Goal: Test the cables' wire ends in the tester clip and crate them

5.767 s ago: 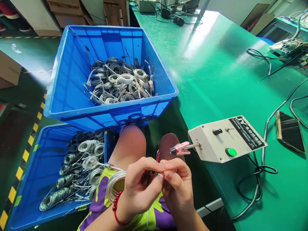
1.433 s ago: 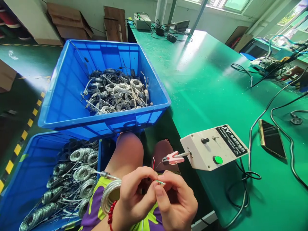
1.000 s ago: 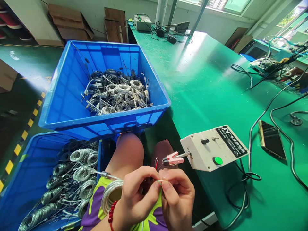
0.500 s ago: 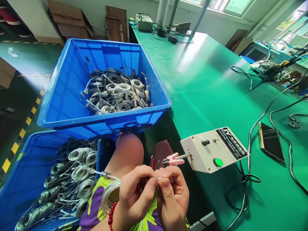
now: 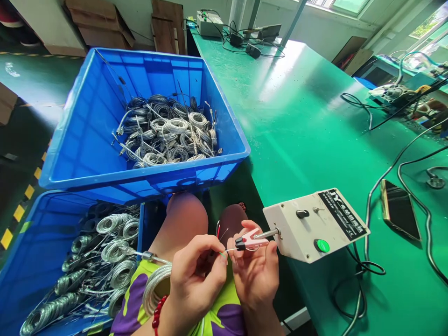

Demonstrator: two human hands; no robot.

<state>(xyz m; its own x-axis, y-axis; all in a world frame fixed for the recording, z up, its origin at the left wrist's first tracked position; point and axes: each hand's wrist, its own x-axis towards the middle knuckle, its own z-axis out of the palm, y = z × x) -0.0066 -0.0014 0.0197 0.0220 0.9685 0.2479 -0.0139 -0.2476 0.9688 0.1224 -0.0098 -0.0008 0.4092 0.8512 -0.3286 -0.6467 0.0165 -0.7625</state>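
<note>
My left hand [image 5: 201,268] is closed in a pinch on thin wires [image 5: 231,250] at the end of a coiled clear cable [image 5: 154,291], which hangs by my left wrist. One pale wire runs from my fingertips to the black tip of a pink clip [image 5: 254,240]; whether the jaws grip it is too small to tell. Red and white wires [image 5: 218,229] stick up behind the pinch. My right hand [image 5: 255,275] is open, palm up, with its fingers spread behind and below the clip. The clip sits on the shaft of a grey machine box [image 5: 315,226].
A blue crate [image 5: 147,179] of coiled cables stands ahead, and a second blue crate [image 5: 21,261] of coils is at the left. The green table [image 5: 294,140] bears a phone [image 5: 401,210], black cords [image 5: 371,210] and distant equipment [image 5: 210,23].
The right fingers have let go of the wire and spread open beside the clip. My left hand still pinches the wires, now with a wire end at the clip. The view has shifted slightly.
</note>
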